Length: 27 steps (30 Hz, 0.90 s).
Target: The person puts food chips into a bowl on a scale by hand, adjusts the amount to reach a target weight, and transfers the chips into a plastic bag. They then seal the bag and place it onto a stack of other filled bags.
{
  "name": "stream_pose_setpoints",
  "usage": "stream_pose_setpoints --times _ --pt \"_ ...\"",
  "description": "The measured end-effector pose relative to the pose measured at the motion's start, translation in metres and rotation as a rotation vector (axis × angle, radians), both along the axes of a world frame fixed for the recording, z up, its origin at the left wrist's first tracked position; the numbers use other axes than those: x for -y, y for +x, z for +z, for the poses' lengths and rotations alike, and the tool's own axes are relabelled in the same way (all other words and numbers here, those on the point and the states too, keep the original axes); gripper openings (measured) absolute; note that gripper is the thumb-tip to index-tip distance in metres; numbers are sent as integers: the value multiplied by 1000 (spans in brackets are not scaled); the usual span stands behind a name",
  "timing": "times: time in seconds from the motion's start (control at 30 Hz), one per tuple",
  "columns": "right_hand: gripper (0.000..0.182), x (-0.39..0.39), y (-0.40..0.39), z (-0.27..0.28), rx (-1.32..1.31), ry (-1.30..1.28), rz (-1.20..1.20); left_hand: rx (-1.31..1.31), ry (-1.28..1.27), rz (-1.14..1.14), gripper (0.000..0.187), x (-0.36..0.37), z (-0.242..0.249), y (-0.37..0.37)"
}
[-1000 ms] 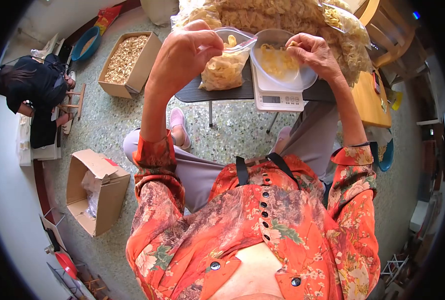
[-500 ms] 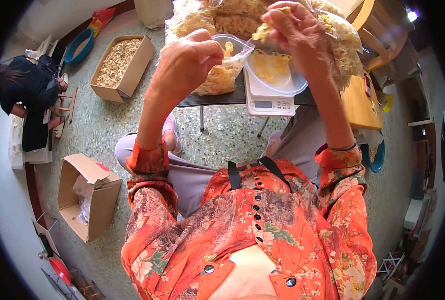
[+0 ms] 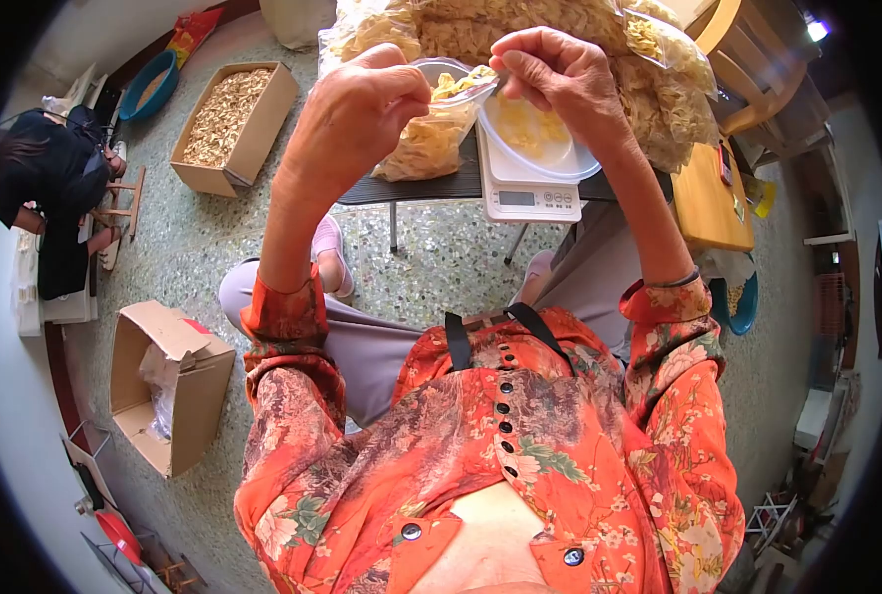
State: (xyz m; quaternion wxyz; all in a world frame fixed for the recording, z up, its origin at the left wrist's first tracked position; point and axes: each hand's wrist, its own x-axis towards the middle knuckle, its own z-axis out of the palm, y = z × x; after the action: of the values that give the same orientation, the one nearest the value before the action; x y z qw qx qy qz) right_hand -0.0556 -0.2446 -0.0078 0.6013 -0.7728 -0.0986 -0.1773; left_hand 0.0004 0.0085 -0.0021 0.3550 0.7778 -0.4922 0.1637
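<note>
Hands up at the bag's mouth, both of them, and this looks like the filling step, judging by the yellow pieces [image 3: 468, 82] poking out at the top. Left hand [image 3: 357, 107] has the clear bag [image 3: 424, 147], thumb and curled fingers pinching the near end of its upper edge and keeping no slack in that corner. Over on the far side, right hand [image 3: 565, 87], fingers loosely bent, thumb and forefinger close together, their tips just beside those pieces at the mouth. Whether anything is pinched there, nobody could say from this angle!

So where's the bag? Between the two hands and below them, plump with pale pieces, its base seemingly on the dark desk [image 3: 451, 186], right next to the white scale [image 3: 505, 183]. On that scale sits the clear bowl [image 3: 568, 158], more yellow pieces [image 3: 528, 136] spread inside, directly under the right hand and apart from it. Heaped bags [image 3: 456, 40] crowd in behind.

What would the next move call for, in my judgement? A steady left pinch, the mouth held wide, and those protruding bits tucked well inside, because they could easily snag on the rim.
</note>
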Motion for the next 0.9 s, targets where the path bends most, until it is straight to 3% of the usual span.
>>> stream_pose_setpoints --times 0.17,0.23,0.3,0.37,0.4,0.5,0.53,0.57,0.63,0.77,0.8,0.83,0.9 --pt "17 2 -5 -10 4 -199 -130 3 2 6 8 -1 2 -1" --pt "11 1 -4 -15 153 -412 -155 10 -12 -12 8 -2 3 -2" --pt "9 -12 -4 -11 266 -468 -160 4 -11 -12 8 -2 2 -1" --pt "13 -23 -6 -2 494 -838 -209 -3 -9 -11 8 -1 2 -1" --pt "29 -29 -9 2 437 -887 -165 14 -12 -19 8 -2 2 -2" --pt "43 -31 2 -5 606 -1079 -75 30 -9 -29 8 -4 3 -3" --pt "52 -29 6 -10 542 -1110 -37 25 -3 -31 9 -4 3 -3" --pt "52 -26 8 -9 538 -1113 -40 23 -5 -35 9 -4 3 -2" --pt "46 -17 8 -7 437 -845 48 -3 5 -20 9 -3 2 0" --pt "13 13 8 1 488 -473 9 -28 -8 -49 9 -4 1 2" --pt "17 16 -4 2 106 -130 -27 -31 0 -42 9 -5 0 2" --pt "17 24 -6 1 103 -133 -31 -36 5 -34 9 -4 -1 3" --pt "17 49 -6 -5 -32 -639 -291 -55 -4 -24 9 -4 -1 1"
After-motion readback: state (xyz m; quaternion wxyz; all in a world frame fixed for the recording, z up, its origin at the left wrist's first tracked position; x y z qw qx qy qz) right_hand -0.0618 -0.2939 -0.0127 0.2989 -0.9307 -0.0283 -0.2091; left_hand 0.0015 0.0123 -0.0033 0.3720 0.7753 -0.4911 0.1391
